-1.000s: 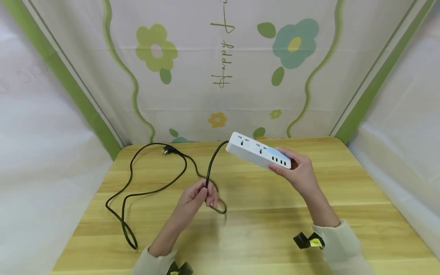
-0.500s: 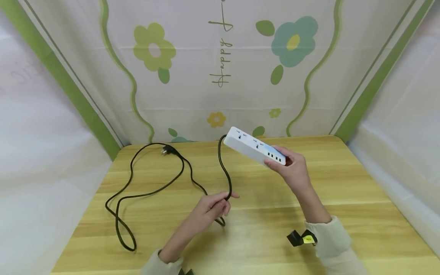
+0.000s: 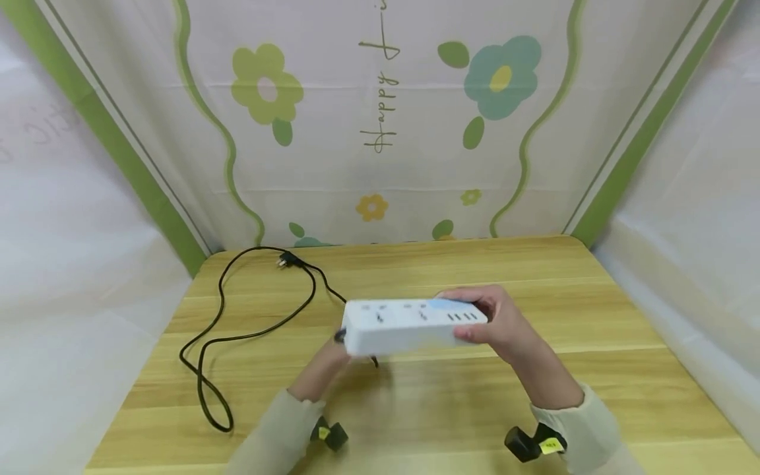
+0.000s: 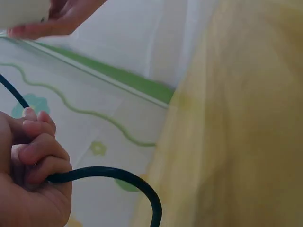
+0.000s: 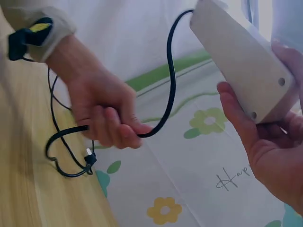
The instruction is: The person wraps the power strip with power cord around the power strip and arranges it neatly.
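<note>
A white power strip point(image 3: 392, 330) is held above the table by my right hand point(image 3: 495, 323), thumb on the near side and fingers behind its right end. Sockets and several USB slots show on its upper face; the right wrist view shows its plain underside. My left hand point(image 5: 106, 111) grips the black power cord point(image 5: 171, 71) with curled fingers, a short way from the strip. In the head view that hand is mostly hidden behind the strip's left end. In the left wrist view the cord point(image 4: 118, 172) leaves the fist in a bend.
The rest of the cord lies in loose loops on the left of the wooden table point(image 3: 534, 396). Its plug point(image 3: 289, 259) rests near the back edge. A flower-printed cloth point(image 3: 415, 165) hangs behind the table, with white sheets at both sides.
The power strip has come down and nearer, turning closer to level, and it now covers the left hand. The left hand first slid right along the cord, then went behind the strip.
</note>
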Action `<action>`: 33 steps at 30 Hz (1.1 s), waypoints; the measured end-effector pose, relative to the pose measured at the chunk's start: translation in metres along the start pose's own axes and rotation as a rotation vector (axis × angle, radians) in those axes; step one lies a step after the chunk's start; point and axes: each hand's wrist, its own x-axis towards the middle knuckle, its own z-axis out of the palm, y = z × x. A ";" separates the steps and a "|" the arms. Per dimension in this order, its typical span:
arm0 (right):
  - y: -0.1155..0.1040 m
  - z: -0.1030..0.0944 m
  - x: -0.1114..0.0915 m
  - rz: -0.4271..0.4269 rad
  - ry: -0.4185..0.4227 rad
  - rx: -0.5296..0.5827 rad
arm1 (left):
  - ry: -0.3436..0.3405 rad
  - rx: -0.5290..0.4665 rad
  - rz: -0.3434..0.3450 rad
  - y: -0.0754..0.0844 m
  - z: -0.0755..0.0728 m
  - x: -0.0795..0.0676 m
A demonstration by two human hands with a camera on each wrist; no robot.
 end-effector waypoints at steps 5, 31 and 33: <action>-0.001 0.002 -0.008 -0.046 -0.146 -0.058 | 0.011 0.285 0.019 0.018 -0.013 0.015; 0.053 -0.006 -0.013 0.488 0.341 -0.588 | 0.153 0.755 0.355 0.081 0.013 -0.030; 0.054 -0.009 -0.013 0.482 0.410 -0.569 | 0.146 0.730 0.360 0.078 0.016 -0.032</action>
